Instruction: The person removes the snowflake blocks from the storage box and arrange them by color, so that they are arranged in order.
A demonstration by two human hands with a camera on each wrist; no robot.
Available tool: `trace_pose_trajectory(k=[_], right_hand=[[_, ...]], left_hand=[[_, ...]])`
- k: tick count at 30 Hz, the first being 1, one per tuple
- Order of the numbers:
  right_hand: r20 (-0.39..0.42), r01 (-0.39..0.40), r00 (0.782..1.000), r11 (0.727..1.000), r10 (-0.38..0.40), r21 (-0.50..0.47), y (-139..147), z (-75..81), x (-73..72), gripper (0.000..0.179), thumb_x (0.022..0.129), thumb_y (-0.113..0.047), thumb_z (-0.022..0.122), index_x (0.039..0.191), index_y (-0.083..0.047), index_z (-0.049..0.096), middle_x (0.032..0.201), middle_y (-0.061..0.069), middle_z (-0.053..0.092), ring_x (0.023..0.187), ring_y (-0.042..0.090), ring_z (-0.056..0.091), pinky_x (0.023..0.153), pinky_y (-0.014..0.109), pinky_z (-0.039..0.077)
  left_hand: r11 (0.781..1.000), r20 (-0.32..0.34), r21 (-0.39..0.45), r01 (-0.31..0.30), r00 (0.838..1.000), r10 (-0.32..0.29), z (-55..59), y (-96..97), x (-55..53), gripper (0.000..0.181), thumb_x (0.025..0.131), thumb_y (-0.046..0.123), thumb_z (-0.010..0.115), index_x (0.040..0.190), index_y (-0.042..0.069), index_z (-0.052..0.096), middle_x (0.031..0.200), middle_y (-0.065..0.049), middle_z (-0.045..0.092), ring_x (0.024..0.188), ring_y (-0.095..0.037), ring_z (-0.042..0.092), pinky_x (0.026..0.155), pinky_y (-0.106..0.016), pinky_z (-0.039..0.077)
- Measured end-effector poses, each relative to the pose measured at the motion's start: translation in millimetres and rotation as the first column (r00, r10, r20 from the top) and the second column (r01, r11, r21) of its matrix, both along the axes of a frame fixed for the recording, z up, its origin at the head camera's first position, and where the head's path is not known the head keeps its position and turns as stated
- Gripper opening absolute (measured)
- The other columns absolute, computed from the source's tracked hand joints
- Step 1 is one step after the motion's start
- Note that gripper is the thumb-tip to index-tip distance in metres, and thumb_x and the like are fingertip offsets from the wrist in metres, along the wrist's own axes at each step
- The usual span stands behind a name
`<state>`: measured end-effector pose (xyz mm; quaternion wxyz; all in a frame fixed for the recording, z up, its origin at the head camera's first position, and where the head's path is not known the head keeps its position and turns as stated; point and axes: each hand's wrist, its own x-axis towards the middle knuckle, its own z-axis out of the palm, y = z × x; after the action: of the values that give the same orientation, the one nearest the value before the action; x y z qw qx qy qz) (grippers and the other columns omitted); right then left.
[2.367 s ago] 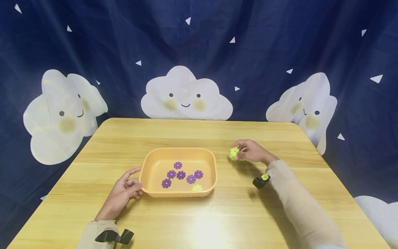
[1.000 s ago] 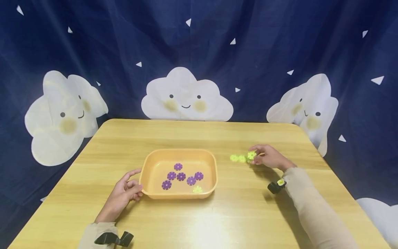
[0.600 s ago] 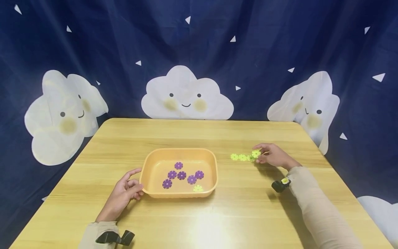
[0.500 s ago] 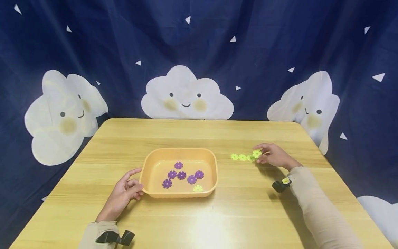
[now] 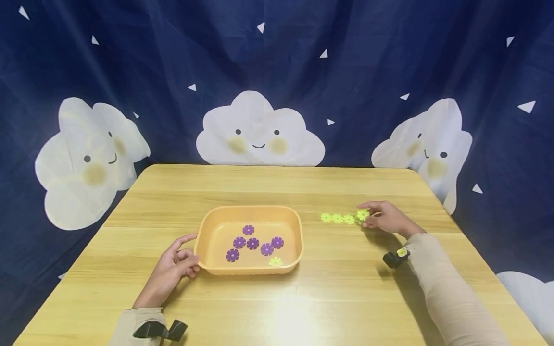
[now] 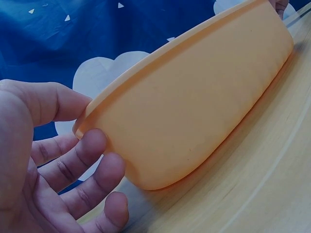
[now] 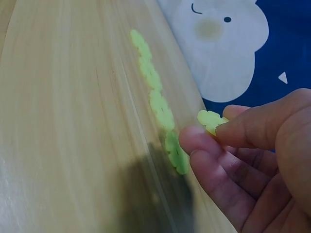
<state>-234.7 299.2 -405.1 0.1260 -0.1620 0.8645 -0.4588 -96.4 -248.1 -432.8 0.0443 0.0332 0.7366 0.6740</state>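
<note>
In the head view, my left hand [image 5: 170, 269] pinches the left rim of an orange plastic tray [image 5: 248, 270]. The left wrist view shows thumb and fingertips at the corner of that tray [image 6: 194, 97]. Between thumb and fingers, my right hand [image 5: 387, 218] holds a yellow snowflake disc [image 5: 362, 215] just above the table. Below and left of it lies a straight row of several yellow snowflake discs [image 5: 337, 218]. From the right wrist, the held disc [image 7: 210, 119] is partly hidden by the thumb, and the hand's shadow falls over the row's near end [image 7: 176, 153].
Inside the tray lie several purple snowflake discs [image 5: 253, 243] and one yellow disc [image 5: 275, 261] near its front wall. All of it stands on a wooden table [image 5: 242, 312]. A blue curtain [image 5: 277, 62] with clouds hangs behind the far edge.
My right hand has moved to the right along the row with a yellow snowflake disc in its fingers, leaving several discs in view on the table. The left hand and tray have stayed put.
</note>
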Motion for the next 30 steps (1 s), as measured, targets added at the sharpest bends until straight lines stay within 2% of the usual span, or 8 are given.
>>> trace_pose_trajectory(k=[11, 19, 30], right_hand=[[-0.023, 0.029, 0.999, 0.999, -0.028, 0.045, 11, -2.6, -3.2, 0.043, 0.088, 0.010, 0.057, 0.129, 0.017, 0.047, 0.088, 0.020, 0.057, 0.078, 0.028, 0.069, 0.070, 0.032, 0.058], [-0.087, 0.046, 0.996, 0.986, -0.033, 0.162, 17, -5.6, -4.4, 0.044, 0.086, 0.008, 0.062, 0.128, 0.014, 0.051, 0.088, 0.017, 0.063, 0.077, 0.022, 0.066, 0.062, 0.028, 0.056], [-0.076, 0.059, 0.996, 0.990, -0.050, 0.131, 22, -9.6, -2.9, 0.042, 0.087, 0.010, 0.062, 0.126, 0.016, 0.050, 0.091, 0.020, 0.060, 0.076, 0.024, 0.066, 0.064, 0.028, 0.058]], left_hand=[[1.000, -0.011, -0.005, 0.001, 1.000, -0.001, -0.9, -0.3, -0.5, 0.061, 0.093, 0.001, 0.060, 0.146, 0.000, 0.029, 0.084, -0.008, 0.060, 0.071, -0.018, 0.061, 0.059, -0.028, 0.055], [1.000, -0.015, 0.001, -0.002, 1.000, 0.002, -0.6, -0.5, 0.1, 0.061, 0.093, 0.001, 0.060, 0.145, -0.001, 0.029, 0.083, -0.007, 0.060, 0.070, -0.017, 0.061, 0.058, -0.027, 0.054], [1.000, -0.015, -0.005, -0.008, 1.000, 0.008, -0.2, -0.4, 0.3, 0.060, 0.093, 0.002, 0.061, 0.145, -0.001, 0.030, 0.083, -0.006, 0.060, 0.070, -0.016, 0.061, 0.058, -0.026, 0.054]])
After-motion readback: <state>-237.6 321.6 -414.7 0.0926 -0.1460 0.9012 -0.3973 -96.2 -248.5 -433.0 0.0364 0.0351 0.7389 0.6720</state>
